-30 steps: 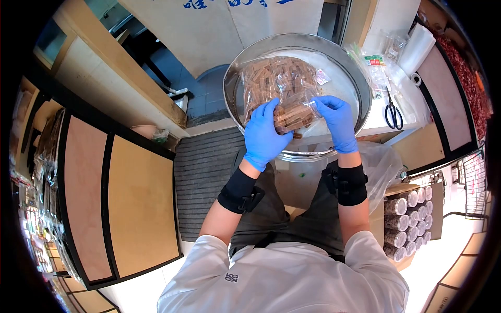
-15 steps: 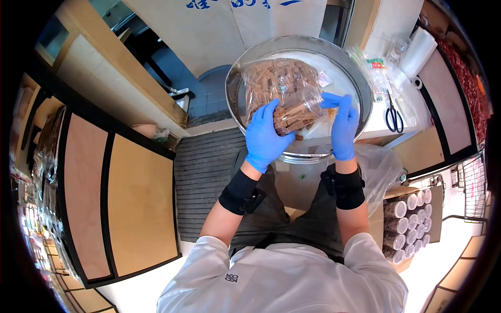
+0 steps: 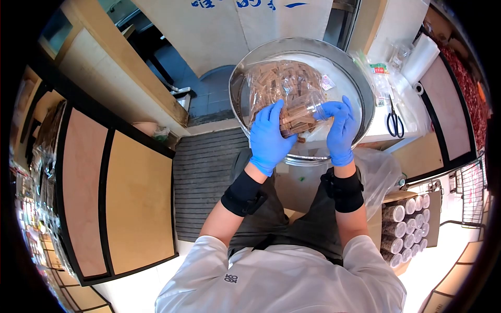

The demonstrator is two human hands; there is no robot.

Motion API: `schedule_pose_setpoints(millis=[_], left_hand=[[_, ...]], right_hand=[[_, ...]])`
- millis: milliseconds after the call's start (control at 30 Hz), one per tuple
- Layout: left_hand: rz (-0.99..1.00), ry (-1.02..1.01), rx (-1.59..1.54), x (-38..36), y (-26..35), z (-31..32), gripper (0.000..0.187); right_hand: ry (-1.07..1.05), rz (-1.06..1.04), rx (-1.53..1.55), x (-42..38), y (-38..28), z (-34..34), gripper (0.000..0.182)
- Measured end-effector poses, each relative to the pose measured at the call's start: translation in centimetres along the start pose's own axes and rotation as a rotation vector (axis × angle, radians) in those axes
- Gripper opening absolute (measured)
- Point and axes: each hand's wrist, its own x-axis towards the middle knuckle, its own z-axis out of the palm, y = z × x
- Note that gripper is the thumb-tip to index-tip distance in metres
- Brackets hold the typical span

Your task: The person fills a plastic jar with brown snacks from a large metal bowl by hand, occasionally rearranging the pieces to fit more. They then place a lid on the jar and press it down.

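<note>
My left hand [image 3: 270,140], in a blue glove, grips a clear plastic jar [image 3: 309,106] lying tilted on its side, its mouth toward the right. Brown strips [image 3: 298,121] lie lengthwise inside it. At the jar's mouth is my right hand [image 3: 342,130], also gloved in blue, with its fingers bent inward and their tips partly hidden. What they hold, if anything, I cannot make out. Behind the jar, a large clear bag [image 3: 284,78] full of similar brown strips rests in a wide round metal-rimmed sieve [image 3: 369,112]. A small white label [image 3: 327,82] shows beside the bag.
To the right, black-handled scissors [image 3: 395,124] and plastic packaging [image 3: 379,73] lie on a white tabletop, near a plastic roll [image 3: 421,57]. An open box of several lidded jars [image 3: 398,229] stands lower right. Cabinets [image 3: 138,203] line the left.
My right hand's fingers have bent and moved slightly left and down at the jar's mouth. The jar has shifted a little with my left hand. The whole view has moved slightly.
</note>
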Motion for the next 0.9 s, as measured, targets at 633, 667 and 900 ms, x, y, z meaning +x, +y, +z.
schedule_pose_setpoints(millis=[633,667,900], left_hand=[[-0.009,-0.077,-0.001,0.1,-0.2,-0.1,0.085],[-0.009,-0.077,-0.001,0.1,-0.2,-0.1,0.085],[-0.070,-0.024,-0.092,-0.1,-0.2,0.0,0.083]], right_hand=[[-0.427,0.080,0.245,0.5,-0.1,-0.4,0.062],[-0.396,0.052,0.258,0.5,-0.1,-0.3,0.060],[0.236,0.426,0.508,0.3,-0.8,0.2,0.041]])
